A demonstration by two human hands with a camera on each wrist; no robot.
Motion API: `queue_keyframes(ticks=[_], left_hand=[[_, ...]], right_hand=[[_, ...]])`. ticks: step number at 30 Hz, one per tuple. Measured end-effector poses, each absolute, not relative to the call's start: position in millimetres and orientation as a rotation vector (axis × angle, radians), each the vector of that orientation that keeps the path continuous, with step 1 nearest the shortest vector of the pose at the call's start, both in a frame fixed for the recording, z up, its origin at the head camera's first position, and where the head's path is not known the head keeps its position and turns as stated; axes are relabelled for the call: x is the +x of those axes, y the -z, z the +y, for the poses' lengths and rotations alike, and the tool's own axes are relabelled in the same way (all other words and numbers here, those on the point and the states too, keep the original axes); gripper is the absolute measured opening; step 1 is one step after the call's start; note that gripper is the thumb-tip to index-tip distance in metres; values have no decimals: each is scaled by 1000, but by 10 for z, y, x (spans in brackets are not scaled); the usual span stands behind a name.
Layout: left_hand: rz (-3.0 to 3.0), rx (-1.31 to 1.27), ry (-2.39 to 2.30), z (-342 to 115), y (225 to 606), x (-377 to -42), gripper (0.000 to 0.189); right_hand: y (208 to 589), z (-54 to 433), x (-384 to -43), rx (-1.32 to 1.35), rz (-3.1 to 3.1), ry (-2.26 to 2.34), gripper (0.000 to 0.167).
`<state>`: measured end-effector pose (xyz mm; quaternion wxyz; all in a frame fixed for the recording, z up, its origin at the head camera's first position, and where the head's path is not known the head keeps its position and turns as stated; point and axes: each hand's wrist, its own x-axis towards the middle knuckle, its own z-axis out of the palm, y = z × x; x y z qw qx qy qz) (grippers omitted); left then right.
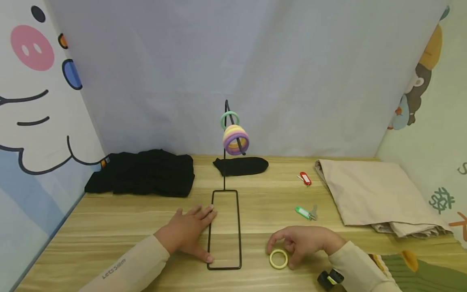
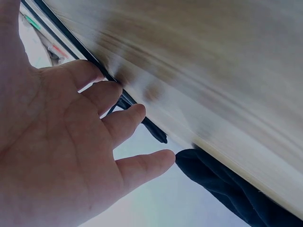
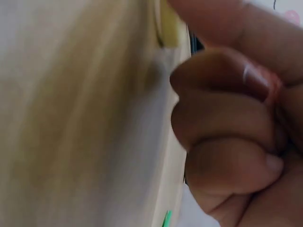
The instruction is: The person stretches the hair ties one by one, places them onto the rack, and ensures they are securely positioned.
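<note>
A black wire stand (image 1: 239, 227) has its rectangular base flat on the table. On its upper arm hang several rings, a purple ring (image 1: 227, 146) at the front and a mint green ring (image 1: 221, 121) farther back. My left hand (image 1: 189, 233) lies with spread, straight fingers across the left side of the base, thumb at its near corner. To the right of the base, a pale yellow ring (image 1: 279, 267) lies at the table surface between the index finger and thumb of my right hand (image 1: 304, 242). The other right fingers curl inward in the right wrist view.
Black cloth (image 1: 146, 172) lies at the back left, and a black sock-like piece (image 1: 244, 166) behind the stand. Keys with a red tag (image 1: 305, 178) and a green tag (image 1: 302, 212) lie right of centre. Folded beige cloth (image 1: 375, 194) is at the right, green fabric (image 1: 427, 271) nearer.
</note>
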<state>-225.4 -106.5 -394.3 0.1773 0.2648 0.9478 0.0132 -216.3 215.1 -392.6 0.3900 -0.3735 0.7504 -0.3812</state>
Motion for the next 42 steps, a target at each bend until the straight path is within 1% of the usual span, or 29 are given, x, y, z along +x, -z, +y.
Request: queue_keyframes(ticks=[4, 10, 16, 24, 28, 33, 42], left_hand=[[2687, 753, -27, -1059, 3924, -2253, 116], [2690, 751, -13, -1055, 3915, -2250, 117], [2683, 751, -12, -1055, 3933, -2252, 117], [2668, 741, -15, -1053, 3905, -2246, 116], [2665, 745, -6, -1048, 3916, -2249, 117], [2673, 753, 4, -1044, 3934, -2249, 117], [2675, 752, 7, -1049, 3949, -2267, 118]], right_hand=[[3935, 2120, -2139, -980, 1965, 942, 45], [3930, 2072, -2120, -976, 2024, 919, 36], [3860, 2045, -2107, -1002, 2115, 910, 36], [3434, 1908, -2061, -1014, 2272, 923, 32], [3204, 1842, -2012, -1078, 2332, 917, 32], [2922, 1771, -1903, -1202, 2413, 925, 31], [2441, 1624, -1708, -1572, 2510, 1014, 32]])
